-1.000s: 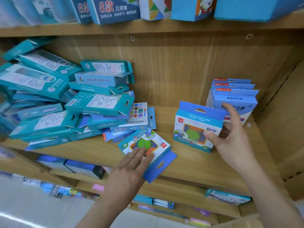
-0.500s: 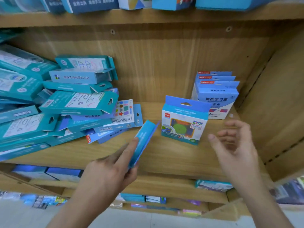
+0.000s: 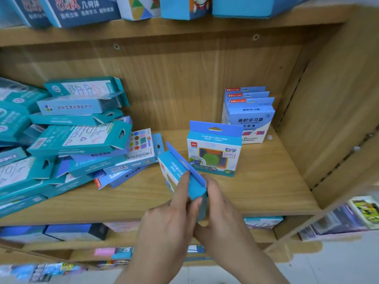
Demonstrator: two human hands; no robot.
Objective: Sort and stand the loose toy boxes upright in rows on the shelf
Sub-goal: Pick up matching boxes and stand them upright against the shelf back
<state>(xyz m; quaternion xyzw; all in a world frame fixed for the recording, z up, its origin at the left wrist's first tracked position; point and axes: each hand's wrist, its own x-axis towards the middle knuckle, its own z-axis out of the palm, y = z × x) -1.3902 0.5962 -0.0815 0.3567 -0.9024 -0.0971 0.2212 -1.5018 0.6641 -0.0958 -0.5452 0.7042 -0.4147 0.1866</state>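
While our left hand (image 3: 172, 218) pinches the tilted blue box (image 3: 180, 173) and our right hand (image 3: 221, 212) grips its other side, we hold it above the shelf (image 3: 266, 181), just in front of the upright box (image 3: 213, 154). Loose teal boxes (image 3: 78, 138) lie heaped at left; a standing row (image 3: 249, 119) sits back right.
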